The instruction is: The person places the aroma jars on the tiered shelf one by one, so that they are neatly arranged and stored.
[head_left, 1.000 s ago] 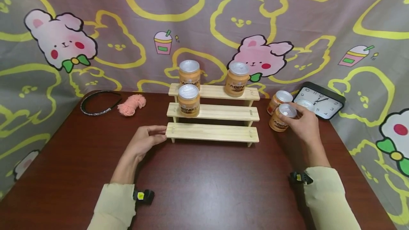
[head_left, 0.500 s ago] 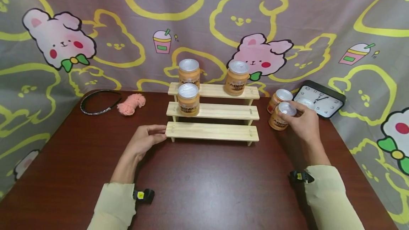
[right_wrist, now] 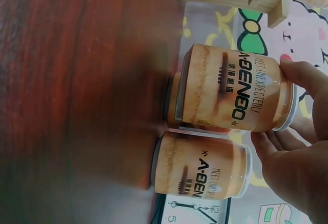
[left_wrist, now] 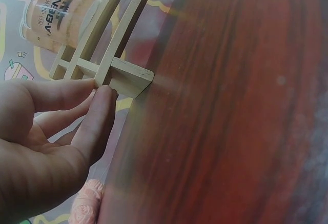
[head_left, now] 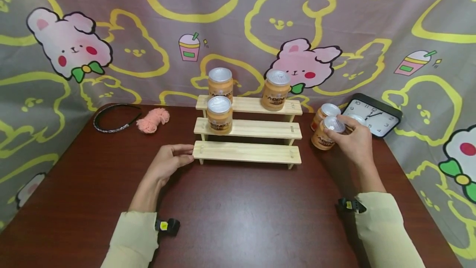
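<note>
My left hand (head_left: 169,162) pinches the left end of the lowest step of a pale wooden three-step display stand (head_left: 247,152) between thumb and fingers. My right hand (head_left: 353,139) grips an orange-brown jar (head_left: 322,139) with a silver lid near its top. In the right wrist view, that jar (right_wrist: 230,88) is slightly tilted, with its base appearing just off the table. Behind it stands a second jar (head_left: 322,120); another jar (right_wrist: 200,165) is mostly hidden by my hand in the head view. Two jars, a left one (head_left: 220,84) and a right one (head_left: 276,94), occupy the top step. One jar (head_left: 219,119) sits on the middle step's left.
A black-framed clock (head_left: 375,115) leans against the patterned curtain (head_left: 238,44) behind the right-hand jars. At the back left lie pink yarn (head_left: 152,120) and a dark headband (head_left: 111,130). Everything rests on a dark reddish-brown table (head_left: 238,214).
My right hand has raised the gripped jar very slightly and tipped it a little. The left hand has stayed at the stand's end. The head view has shifted a touch.
</note>
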Available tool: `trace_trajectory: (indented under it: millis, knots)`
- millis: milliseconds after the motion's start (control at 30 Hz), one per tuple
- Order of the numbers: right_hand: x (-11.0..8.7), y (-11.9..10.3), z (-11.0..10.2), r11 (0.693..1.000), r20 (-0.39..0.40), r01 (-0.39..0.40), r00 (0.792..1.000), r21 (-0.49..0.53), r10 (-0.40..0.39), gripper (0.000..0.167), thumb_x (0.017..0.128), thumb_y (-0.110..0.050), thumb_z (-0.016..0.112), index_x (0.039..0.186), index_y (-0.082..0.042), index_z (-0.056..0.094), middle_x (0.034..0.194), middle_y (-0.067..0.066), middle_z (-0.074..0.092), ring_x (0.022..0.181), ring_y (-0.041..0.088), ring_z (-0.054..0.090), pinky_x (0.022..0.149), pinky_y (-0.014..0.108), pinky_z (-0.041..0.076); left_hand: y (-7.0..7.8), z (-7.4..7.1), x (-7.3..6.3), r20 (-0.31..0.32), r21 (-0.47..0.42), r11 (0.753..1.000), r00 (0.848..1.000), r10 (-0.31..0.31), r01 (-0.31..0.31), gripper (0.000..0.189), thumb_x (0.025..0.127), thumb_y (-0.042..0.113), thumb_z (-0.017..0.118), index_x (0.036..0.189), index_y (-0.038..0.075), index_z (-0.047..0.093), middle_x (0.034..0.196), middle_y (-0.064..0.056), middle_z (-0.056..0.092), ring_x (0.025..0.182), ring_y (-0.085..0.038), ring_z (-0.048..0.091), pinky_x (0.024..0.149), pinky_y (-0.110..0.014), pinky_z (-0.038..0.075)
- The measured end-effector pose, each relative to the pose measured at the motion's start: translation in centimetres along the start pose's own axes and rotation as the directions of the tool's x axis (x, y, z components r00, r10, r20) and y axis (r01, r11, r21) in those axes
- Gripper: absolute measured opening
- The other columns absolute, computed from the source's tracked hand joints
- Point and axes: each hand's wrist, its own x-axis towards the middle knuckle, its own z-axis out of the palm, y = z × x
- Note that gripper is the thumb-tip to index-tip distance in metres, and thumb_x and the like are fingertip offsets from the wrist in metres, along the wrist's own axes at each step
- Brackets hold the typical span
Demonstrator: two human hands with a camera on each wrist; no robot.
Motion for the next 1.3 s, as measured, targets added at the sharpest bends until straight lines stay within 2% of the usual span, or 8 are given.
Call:
trace_trajectory:
  millis: [167,267,500,600,800,1033,1233,1300]
  knots:
    - [0.1,-0.4,0.0,0.998,-0.016,0.024,1.0,0.057,-0.023,0.051,0.083,-0.012,0.082,0.128,0.008,0.065,0.127,0.022,0.064,0.096,0.003,0.056,0.074,0.005,0.043,0.2,0.0,0.0,0.002,0.0,1.0,1.0,0.002,-0.002,0.043,0.093,-0.004,0.064,0.133,-0.015,0.056,0.125,-0.03,0.062,0.095,-0.011,0.063,0.081,-0.021,0.051]
    - [0.1,-0.7,-0.1,0.997,-0.016,0.03,0.999,0.075,-0.029,0.052,0.083,-0.011,0.083,0.129,0.007,0.065,0.129,0.022,0.064,0.096,0.0,0.056,0.075,0.005,0.044,0.3,0.0,0.0,0.003,0.003,1.0,1.0,-0.001,0.001,0.043,0.093,-0.004,0.064,0.134,-0.015,0.056,0.125,-0.03,0.062,0.095,-0.011,0.063,0.081,-0.021,0.051]
    - [0.0,-1.3,-0.1,0.998,0.004,0.028,1.0,0.057,-0.029,0.058,0.085,-0.016,0.082,0.135,0.005,0.062,0.138,0.021,0.059,0.109,0.027,0.06,0.083,0.01,0.048,0.2,0.0,0.0,0.002,0.009,1.0,1.0,-0.002,0.002,0.043,0.093,-0.004,0.064,0.134,-0.015,0.056,0.125,-0.03,0.062,0.096,-0.012,0.063,0.081,-0.021,0.051]
    - [0.0,-1.6,-0.1,0.998,0.002,0.038,0.999,0.053,-0.038,0.058,0.086,-0.017,0.082,0.135,0.005,0.061,0.139,0.022,0.058,0.111,0.032,0.059,0.086,0.015,0.05,0.2,0.0,0.0,0.003,0.01,1.0,1.0,0.0,0.0,0.043,0.093,-0.004,0.064,0.134,-0.015,0.056,0.125,-0.03,0.062,0.096,-0.012,0.063,0.081,-0.021,0.051]
    - [0.1,-2.5,-0.2,0.996,-0.015,0.059,0.998,0.064,-0.058,0.057,0.083,-0.014,0.084,0.133,0.005,0.063,0.139,0.02,0.059,0.114,0.03,0.058,0.089,0.017,0.051,0.0,0.0,0.0,0.005,0.008,1.0,1.0,0.001,-0.001,0.043,0.093,-0.004,0.064,0.134,-0.016,0.056,0.125,-0.031,0.062,0.095,-0.011,0.064,0.081,-0.021,0.051]
    - [0.0,-4.1,-0.3,0.992,-0.004,0.092,0.996,0.084,-0.092,0.056,0.084,-0.018,0.084,0.133,0.002,0.064,0.138,0.016,0.06,0.117,0.029,0.055,0.097,0.054,0.049,0.0,-0.1,0.1,0.002,0.002,1.0,1.0,-0.001,0.001,0.043,0.093,-0.004,0.064,0.134,-0.015,0.056,0.126,-0.03,0.062,0.095,-0.01,0.063,0.081,-0.02,0.051]
    - [-0.1,-5.4,-0.5,0.992,0.006,0.107,0.994,0.073,-0.108,0.058,0.084,-0.019,0.085,0.134,0.002,0.064,0.139,0.016,0.06,0.117,0.029,0.055,0.098,0.057,0.048,0.0,-0.1,0.1,0.007,0.004,1.0,1.0,-0.003,0.003,0.043,0.093,-0.004,0.064,0.134,-0.015,0.056,0.126,-0.029,0.062,0.096,-0.011,0.063,0.082,-0.02,0.051]
    - [-0.2,-5.8,-0.5,0.991,0.006,0.115,0.993,0.062,-0.115,0.059,0.084,-0.021,0.085,0.134,0.001,0.064,0.138,0.016,0.06,0.116,0.028,0.055,0.098,0.047,0.051,0.0,-0.1,0.1,0.007,0.002,1.0,1.0,-0.005,0.005,0.044,0.093,-0.004,0.064,0.134,-0.015,0.056,0.126,-0.029,0.062,0.097,-0.011,0.063,0.082,-0.02,0.051]
